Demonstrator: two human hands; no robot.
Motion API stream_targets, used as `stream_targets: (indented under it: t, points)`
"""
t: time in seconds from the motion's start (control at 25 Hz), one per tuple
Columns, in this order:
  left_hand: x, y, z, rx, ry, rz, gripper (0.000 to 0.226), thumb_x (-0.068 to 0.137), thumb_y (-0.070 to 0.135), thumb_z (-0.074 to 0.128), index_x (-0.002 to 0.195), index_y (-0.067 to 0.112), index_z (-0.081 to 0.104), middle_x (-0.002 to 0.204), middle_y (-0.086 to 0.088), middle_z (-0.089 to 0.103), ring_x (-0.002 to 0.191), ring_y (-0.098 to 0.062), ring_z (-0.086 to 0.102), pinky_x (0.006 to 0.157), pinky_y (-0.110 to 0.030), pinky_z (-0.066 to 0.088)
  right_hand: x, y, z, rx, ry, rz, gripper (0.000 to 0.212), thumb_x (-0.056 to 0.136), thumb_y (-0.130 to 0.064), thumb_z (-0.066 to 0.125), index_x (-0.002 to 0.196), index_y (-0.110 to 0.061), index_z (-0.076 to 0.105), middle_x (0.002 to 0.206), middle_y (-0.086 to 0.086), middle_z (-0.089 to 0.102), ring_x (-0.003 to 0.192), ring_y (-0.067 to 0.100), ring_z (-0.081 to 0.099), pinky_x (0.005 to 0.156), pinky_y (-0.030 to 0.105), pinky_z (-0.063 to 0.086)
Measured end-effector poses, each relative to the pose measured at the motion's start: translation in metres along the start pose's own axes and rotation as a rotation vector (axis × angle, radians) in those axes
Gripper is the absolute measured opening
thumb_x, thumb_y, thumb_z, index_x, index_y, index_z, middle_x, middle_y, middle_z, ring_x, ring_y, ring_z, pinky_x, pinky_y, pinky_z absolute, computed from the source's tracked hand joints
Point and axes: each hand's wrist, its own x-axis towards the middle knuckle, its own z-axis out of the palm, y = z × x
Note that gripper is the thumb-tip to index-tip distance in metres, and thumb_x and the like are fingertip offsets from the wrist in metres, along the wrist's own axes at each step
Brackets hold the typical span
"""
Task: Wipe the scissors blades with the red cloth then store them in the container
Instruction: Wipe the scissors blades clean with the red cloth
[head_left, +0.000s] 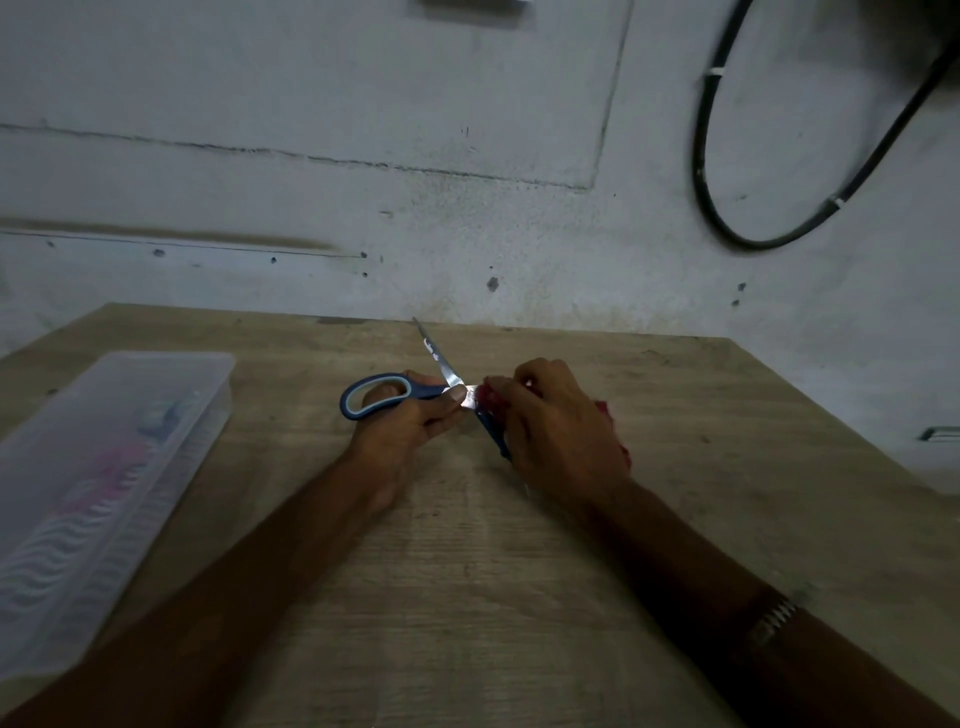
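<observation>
While left hand (410, 421) grips scissors (387, 395), right-hand fingers (524, 382) pinch red cloth (488, 397) — container (171, 374) well apart.

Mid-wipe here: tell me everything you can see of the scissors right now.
The scissors are spread open above the wooden table. Handles look like dark blue plastic with a lighter lining; blades are shiny metal. The left hand grips one handle loop; that blade runs right into the red cloth held by the right hand. The other blade points up and away, bare. Its handle is mostly hidden under the right hand.
</observation>
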Motion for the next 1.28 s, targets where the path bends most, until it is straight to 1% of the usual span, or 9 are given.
stream_targets:
  t: [0.2, 0.36, 0.48, 0.56, 0.64, 0.72, 0.84, 1.04, 1.28]
  points:
    - [0.003, -0.002, -0.001, -0.012, 0.017, 0.029, 0.019, 0.084, -0.001, 0.075, 0.103, 0.001, 0.073, 0.099, -0.008, 0.081, 0.097, -0.020, 0.077, 0.092, -0.034, 0.059, -0.005, 0.002, -0.003, 0.078, 0.011, -0.152, 0.039, 0.093, -0.017, 0.065, 0.131, -0.021, 0.067, 0.116, 0.006, 0.060, 0.102, 0.022, 0.055, 0.072, 0.033, 0.049]
    - [0.006, -0.004, -0.002, 0.014, 0.014, 0.005, 0.026, 0.084, 0.003, 0.077, 0.109, -0.001, 0.071, 0.106, -0.011, 0.079, 0.101, -0.022, 0.076, 0.094, -0.036, 0.058, -0.011, 0.003, -0.002, 0.092, -0.031, -0.221, 0.032, 0.089, -0.020, 0.061, 0.118, -0.019, 0.074, 0.107, 0.002, 0.062, 0.097, 0.019, 0.056, 0.067, 0.035, 0.052]
    - [0.006, -0.004, -0.003, 0.052, -0.016, 0.047, 0.014, 0.084, 0.002, 0.077, 0.097, 0.001, 0.071, 0.099, -0.011, 0.078, 0.098, -0.022, 0.076, 0.094, -0.037, 0.058, -0.008, 0.005, -0.006, 0.121, 0.065, -0.149, 0.026, 0.084, -0.019, 0.060, 0.105, -0.016, 0.076, 0.098, 0.001, 0.061, 0.089, 0.019, 0.057, 0.062, 0.029, 0.046]
    - [0.008, -0.006, -0.004, 0.064, -0.025, 0.069, 0.017, 0.083, 0.002, 0.078, 0.097, 0.001, 0.069, 0.101, -0.014, 0.077, 0.102, -0.025, 0.075, 0.094, -0.038, 0.059, -0.004, 0.005, -0.007, 0.148, 0.122, -0.100, 0.029, 0.085, -0.015, 0.063, 0.112, -0.016, 0.074, 0.101, 0.002, 0.062, 0.091, 0.018, 0.056, 0.064, 0.025, 0.041]
    - [0.008, -0.005, -0.004, 0.068, -0.026, 0.062, 0.017, 0.083, 0.002, 0.077, 0.097, 0.002, 0.068, 0.102, -0.014, 0.076, 0.103, -0.026, 0.074, 0.094, -0.037, 0.059, -0.003, 0.003, -0.004, 0.146, 0.051, -0.124, 0.036, 0.088, -0.016, 0.065, 0.123, -0.022, 0.072, 0.107, 0.001, 0.064, 0.097, 0.016, 0.056, 0.068, 0.024, 0.040]
    - [0.008, -0.006, -0.004, 0.081, -0.030, 0.061, 0.014, 0.085, 0.002, 0.077, 0.097, 0.001, 0.069, 0.104, -0.015, 0.076, 0.104, -0.026, 0.074, 0.095, -0.037, 0.059, -0.004, 0.010, -0.004, 0.164, -0.010, -0.108, 0.036, 0.088, -0.019, 0.066, 0.122, -0.025, 0.073, 0.105, -0.002, 0.066, 0.097, 0.014, 0.058, 0.070, 0.025, 0.043]
    - [0.007, -0.006, -0.003, 0.095, -0.044, 0.074, 0.013, 0.085, 0.002, 0.077, 0.095, 0.001, 0.069, 0.101, -0.014, 0.076, 0.102, -0.026, 0.074, 0.094, -0.036, 0.059, -0.002, 0.017, -0.006, 0.202, 0.051, 0.000, 0.029, 0.086, -0.023, 0.064, 0.113, -0.022, 0.076, 0.098, -0.004, 0.065, 0.091, 0.015, 0.060, 0.070, 0.027, 0.047]
    - [0.006, -0.006, -0.003, 0.069, -0.051, 0.115, 0.012, 0.087, 0.003, 0.074, 0.099, 0.001, 0.070, 0.096, -0.008, 0.078, 0.096, -0.019, 0.076, 0.087, -0.032, 0.061, 0.000, 0.003, 0.000, 0.191, 0.042, -0.058, 0.032, 0.095, -0.026, 0.065, 0.127, -0.029, 0.071, 0.107, -0.005, 0.061, 0.095, 0.010, 0.053, 0.070, 0.023, 0.044]
    - [0.007, -0.003, -0.002, 0.019, -0.067, 0.089, 0.006, 0.088, 0.006, 0.074, 0.093, 0.005, 0.071, 0.092, -0.003, 0.079, 0.095, -0.016, 0.076, 0.091, -0.034, 0.058, 0.000, 0.012, -0.004, 0.170, 0.031, 0.052, 0.025, 0.092, -0.027, 0.065, 0.114, -0.021, 0.074, 0.101, -0.005, 0.063, 0.093, 0.011, 0.055, 0.072, 0.025, 0.043]
